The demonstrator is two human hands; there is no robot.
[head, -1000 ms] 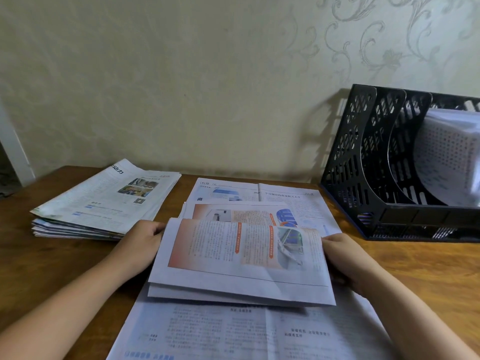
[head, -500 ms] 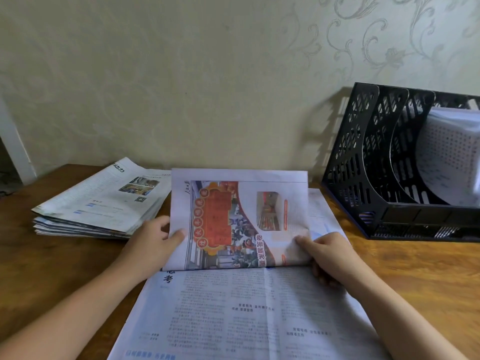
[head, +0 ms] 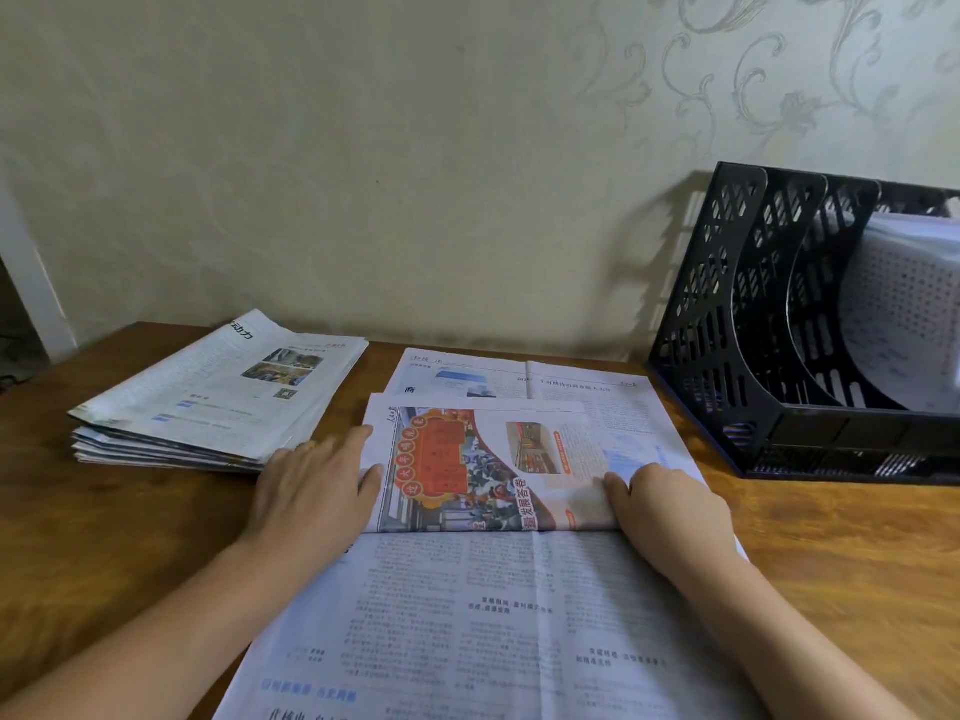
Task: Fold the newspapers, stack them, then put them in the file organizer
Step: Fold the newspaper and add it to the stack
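Folded newspaper (head: 483, 470) flat on an open sheet (head: 467, 615), mid-bench (head: 104, 537). Left hand (head: 311, 485) spread flat at its left edge, grip wide; right hand (head: 665, 504) pressing the crease, gripping nothing. Stack (head: 218, 397) left, organizer (head: 779, 356) right.

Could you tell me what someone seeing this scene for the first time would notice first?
The eye lands first on the colourful red-and-orange newspaper page at the centre of the wooden table, folded over a plain open sheet, with the left hand and right hand pressing at its two sides. Next come the stack of folded newspapers at the far left and the black file organizer by the wall on the right.
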